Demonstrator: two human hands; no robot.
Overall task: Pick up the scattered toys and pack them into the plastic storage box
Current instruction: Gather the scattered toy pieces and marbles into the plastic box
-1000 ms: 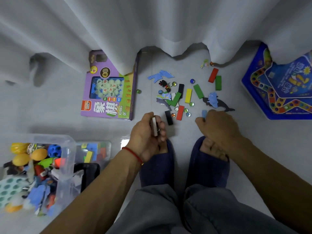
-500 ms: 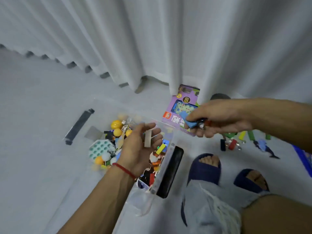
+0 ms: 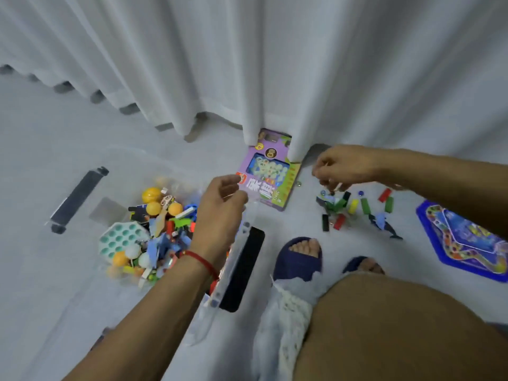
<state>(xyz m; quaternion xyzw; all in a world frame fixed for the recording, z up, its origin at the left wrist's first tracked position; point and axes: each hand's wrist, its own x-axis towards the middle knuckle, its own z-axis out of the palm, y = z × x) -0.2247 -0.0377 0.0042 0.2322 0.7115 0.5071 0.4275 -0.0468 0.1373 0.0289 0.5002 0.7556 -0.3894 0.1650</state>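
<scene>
The clear plastic storage box [image 3: 232, 266] sits on the floor at lower left, holding several toys [image 3: 154, 229]: yellow balls, a teal bubble pad, coloured pieces. My left hand [image 3: 220, 213] hovers over the box's right side with fingers loosely curled and nothing visible in them. My right hand [image 3: 346, 166] is raised just above the scattered pile [image 3: 354, 209] of coloured blocks and marbles, fingers curled, pinching a small pale piece [image 3: 337, 186]. A blue shark figure [image 3: 384, 224] lies beside the pile.
A purple game package [image 3: 270, 174] lies half under the white curtain [image 3: 247, 64]. At far right is a blue game board [image 3: 467, 243]. My feet in navy slippers [image 3: 299, 259] stand between box and pile. Black latches [image 3: 242, 270] flank the box.
The white piece my left hand held is gone from it. My right hand lost the blue piece and swung back right over the scattered pile. The view turned slightly right.
</scene>
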